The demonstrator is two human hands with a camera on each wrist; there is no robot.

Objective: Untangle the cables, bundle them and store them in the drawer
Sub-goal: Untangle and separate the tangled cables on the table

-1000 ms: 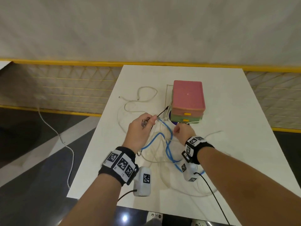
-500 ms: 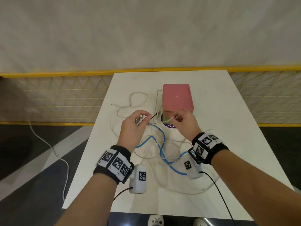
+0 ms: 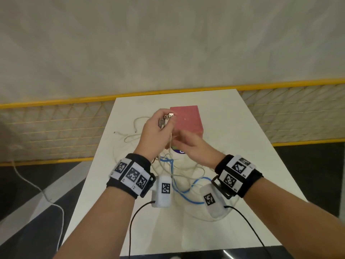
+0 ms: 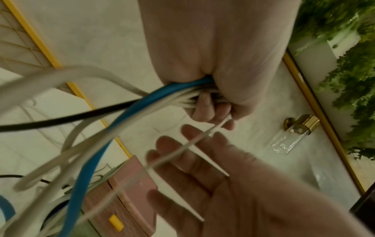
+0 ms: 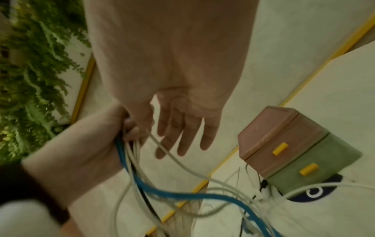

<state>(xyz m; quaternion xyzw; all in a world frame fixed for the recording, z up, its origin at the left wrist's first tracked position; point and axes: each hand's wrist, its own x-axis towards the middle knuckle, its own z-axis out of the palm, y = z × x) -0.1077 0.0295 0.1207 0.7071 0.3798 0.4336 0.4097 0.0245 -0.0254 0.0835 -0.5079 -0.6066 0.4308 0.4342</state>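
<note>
My left hand (image 3: 156,131) has risen from table height since a second ago and now holds the gathered cable ends (image 3: 166,119) fisted in front of the pink drawer box (image 3: 188,119), the blue cable (image 4: 125,115) and white ones hanging down to the table (image 3: 233,135). My right hand (image 3: 194,146), which was pinching a white plug half a second ago, has let go and lies open just beside it, one thin white cable (image 4: 194,139) across its fingers (image 5: 182,139). I judge the ends are collected but loops remain tangled; both drawers look shut.

Cable tangle (image 3: 179,176) before drawer box (image 3: 186,118)
</note>
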